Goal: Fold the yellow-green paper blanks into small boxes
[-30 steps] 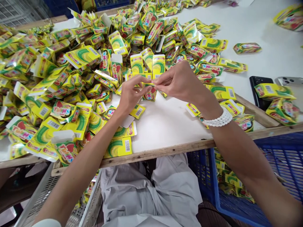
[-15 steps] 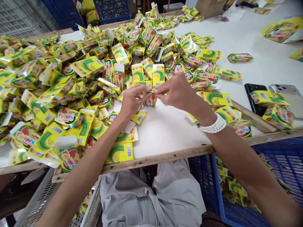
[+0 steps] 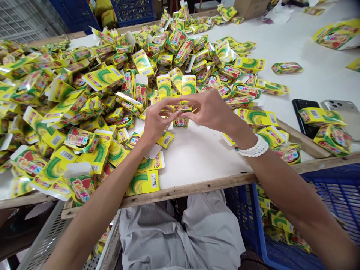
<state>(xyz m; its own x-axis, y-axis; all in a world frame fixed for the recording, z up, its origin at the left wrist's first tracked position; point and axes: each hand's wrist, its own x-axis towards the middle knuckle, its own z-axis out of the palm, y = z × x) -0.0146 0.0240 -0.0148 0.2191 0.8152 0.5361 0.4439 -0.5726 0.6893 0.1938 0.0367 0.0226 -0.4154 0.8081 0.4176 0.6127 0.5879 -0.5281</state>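
My left hand (image 3: pixel 159 118) and my right hand (image 3: pixel 209 110) meet above the white table, with their fingertips on a small flattened yellow carton (image 3: pixel 182 108). Much of that carton is hidden by my fingers. Just below it, a printed carton (image 3: pixel 180 122) stands close under my fingers. A large heap of yellow, green and red printed cartons (image 3: pixel 70 93) spreads to the left and far side. Other flat yellow cartons (image 3: pixel 143 182) lie near my left forearm.
A black phone (image 3: pixel 302 112) and a silver phone (image 3: pixel 341 112) lie at the right, partly under cartons. The wooden table edge (image 3: pixel 180 195) runs in front of my grey-trousered lap (image 3: pixel 180 232). A blue crate (image 3: pixel 332 198) holding cartons sits below right, a white crate (image 3: pixel 47 236) below left.
My fingers have spread a little along the yellow carton, which now shows wider between them. The view has tilted slightly up since the oldest frame, so the table sits lower in the picture.
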